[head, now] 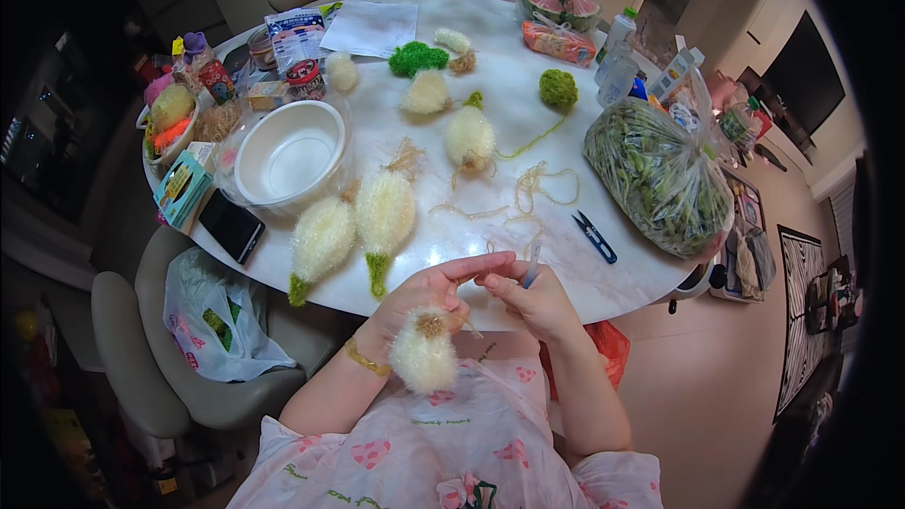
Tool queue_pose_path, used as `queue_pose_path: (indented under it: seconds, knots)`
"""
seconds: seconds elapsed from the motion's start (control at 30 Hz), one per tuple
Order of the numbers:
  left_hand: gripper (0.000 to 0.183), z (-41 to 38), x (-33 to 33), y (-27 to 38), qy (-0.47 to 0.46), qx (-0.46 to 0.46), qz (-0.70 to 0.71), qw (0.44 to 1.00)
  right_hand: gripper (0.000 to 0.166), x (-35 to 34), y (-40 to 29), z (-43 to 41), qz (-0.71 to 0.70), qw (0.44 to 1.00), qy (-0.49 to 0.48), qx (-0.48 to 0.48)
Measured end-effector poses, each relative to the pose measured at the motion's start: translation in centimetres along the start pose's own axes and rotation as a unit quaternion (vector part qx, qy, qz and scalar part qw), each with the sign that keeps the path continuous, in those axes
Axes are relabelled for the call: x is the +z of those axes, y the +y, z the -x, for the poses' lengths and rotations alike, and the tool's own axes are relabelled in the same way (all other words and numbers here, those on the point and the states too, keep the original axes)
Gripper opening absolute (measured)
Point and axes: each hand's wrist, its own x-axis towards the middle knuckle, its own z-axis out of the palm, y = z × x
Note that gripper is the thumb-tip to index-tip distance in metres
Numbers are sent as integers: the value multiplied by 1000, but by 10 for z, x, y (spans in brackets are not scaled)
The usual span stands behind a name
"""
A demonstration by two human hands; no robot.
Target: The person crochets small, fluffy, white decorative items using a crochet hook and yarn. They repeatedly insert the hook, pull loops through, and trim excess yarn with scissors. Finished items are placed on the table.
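Note:
My left hand (424, 291) grips a fuzzy cream crocheted piece (424, 362) with a tan tuft at its top, which hangs below the fingers. Between the fingers of my right hand (543, 302) is a crochet hook (532, 265) with a pale grey handle. The fingertips of both hands nearly meet, and the hook's tip is hard to make out. Thin tan yarn (537, 187) lies in loose loops beyond them. To the right rest dark thread snips (594, 237). Two cream crocheted pieces with green ends (385, 215) (322, 244) lie left of my hands.
A white plastic bowl (291, 148) and a black phone (232, 226) are at the left. Farther back are more cream pieces (470, 134), a green yarn ball (558, 88) and paper (371, 28). A bulky bag of green vegetables (654, 177) stands at the right.

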Motion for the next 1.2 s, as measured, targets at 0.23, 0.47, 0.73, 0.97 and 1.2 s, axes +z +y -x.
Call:
queue_pose_path:
  seconds: [0.23,0.47,0.73,0.97,1.2]
  knots:
    - [80,4,-4,-1,0,2,16,1000,25,-3,0,1,-93,993,-18,72]
    - [78,5,-8,-1,5,6,-13,1000,23,-1,0,5,-47,998,-18,24]
    - [79,7,-5,0,18,7,-38,999,23,1,5,7,-16,1000,-1,22]
    - [79,8,-6,-1,13,12,-52,998,15,4,9,7,-42,999,-4,3]
    - [80,9,-6,-1,12,14,-60,998,13,5,8,8,-29,999,-7,14]
